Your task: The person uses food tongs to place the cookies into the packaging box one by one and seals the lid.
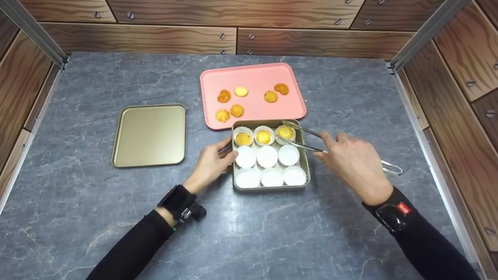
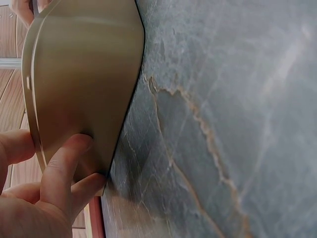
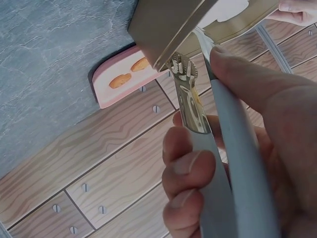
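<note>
A square gold tin holds three rows of white paper cups. Each of the three back-row cups contains a cookie, among them a round brown one and a yellow one. My left hand holds the tin's left side, fingertips on the outer wall and thumb at the rim. My right hand grips metal tongs with grey handles. Their tips reach into the back right cup, on either side of the cookie there.
Behind the tin, a pink tray bears several cookies, including pretzel-shaped, swirled and round ones. To the left lies a gold lid. Wood-patterned panels border the grey marbled table.
</note>
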Motion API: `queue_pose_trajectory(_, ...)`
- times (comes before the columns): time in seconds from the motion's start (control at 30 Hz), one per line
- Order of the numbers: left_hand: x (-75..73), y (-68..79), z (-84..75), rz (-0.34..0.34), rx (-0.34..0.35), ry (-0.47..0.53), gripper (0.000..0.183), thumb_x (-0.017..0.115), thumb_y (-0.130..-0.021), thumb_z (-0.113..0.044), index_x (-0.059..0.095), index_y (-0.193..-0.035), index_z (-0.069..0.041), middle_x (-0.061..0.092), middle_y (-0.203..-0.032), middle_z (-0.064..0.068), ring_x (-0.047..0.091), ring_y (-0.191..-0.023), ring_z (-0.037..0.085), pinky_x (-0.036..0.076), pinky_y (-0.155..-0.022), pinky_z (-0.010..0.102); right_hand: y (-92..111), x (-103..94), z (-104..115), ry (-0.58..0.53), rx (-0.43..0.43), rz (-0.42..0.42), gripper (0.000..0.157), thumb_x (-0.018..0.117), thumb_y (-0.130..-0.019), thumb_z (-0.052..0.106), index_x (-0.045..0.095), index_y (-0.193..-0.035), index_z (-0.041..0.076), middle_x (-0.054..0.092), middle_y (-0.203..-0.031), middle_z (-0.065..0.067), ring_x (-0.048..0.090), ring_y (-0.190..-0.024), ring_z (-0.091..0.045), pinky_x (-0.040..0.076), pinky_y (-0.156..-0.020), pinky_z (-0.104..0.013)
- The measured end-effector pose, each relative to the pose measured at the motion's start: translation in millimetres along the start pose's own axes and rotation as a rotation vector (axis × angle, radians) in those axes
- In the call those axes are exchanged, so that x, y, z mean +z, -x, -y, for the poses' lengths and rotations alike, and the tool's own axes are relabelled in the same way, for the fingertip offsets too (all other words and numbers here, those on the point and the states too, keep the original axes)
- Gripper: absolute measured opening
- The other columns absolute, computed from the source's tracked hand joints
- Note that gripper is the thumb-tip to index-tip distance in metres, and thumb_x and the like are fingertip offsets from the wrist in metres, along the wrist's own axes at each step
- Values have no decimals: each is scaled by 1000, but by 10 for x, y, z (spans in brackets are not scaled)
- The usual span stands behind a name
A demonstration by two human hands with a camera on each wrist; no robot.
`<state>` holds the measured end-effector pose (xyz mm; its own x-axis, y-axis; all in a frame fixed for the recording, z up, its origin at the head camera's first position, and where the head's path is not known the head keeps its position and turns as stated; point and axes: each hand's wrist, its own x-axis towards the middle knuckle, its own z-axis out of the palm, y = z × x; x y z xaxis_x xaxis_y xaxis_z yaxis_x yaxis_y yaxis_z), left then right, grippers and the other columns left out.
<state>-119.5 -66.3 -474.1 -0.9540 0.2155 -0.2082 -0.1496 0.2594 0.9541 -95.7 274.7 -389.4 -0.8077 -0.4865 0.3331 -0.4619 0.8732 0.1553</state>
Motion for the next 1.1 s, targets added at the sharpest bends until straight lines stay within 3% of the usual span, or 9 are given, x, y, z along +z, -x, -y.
queue_pose_trajectory(0.23,-3,-1,-4,1,-4,0,65,69,-99,-14,39,-157,-4,52,-151,20,73,-94,19,64,-72,38,-2,22,-1,-13,12,-2,55,93,-77,33,66,-113,-1,58,-70,-15,46,-44,-25,41,-32,-39)
queue_pose_trajectory(0.63,0,16,13,-6,20,26,64,69,-99,-13,40,-156,-2,48,-154,19,69,-117,25,64,-80,37,25,-22,-88,-101,64,62,55,81,-89,42,66,-130,7,59,-73,-12,43,-45,-21,40,-34,-35)
queue_pose_trajectory(0.9,4,3,14,-14,16,19,64,69,-99,-13,41,-155,-3,48,-154,20,66,-122,27,63,-83,31,-104,156,-287,-172,97,-28,57,80,-91,38,64,-133,3,64,-74,-17,42,-44,-19,39,-34,-32)
queue_pose_trajectory(1.1,6,3,6,-10,-4,31,64,70,-99,-13,41,-156,-5,48,-155,19,67,-121,25,63,-83,32,-145,332,-499,-180,162,-62,56,77,-93,38,64,-133,0,66,-78,-22,49,-46,-28,45,-36,-44)
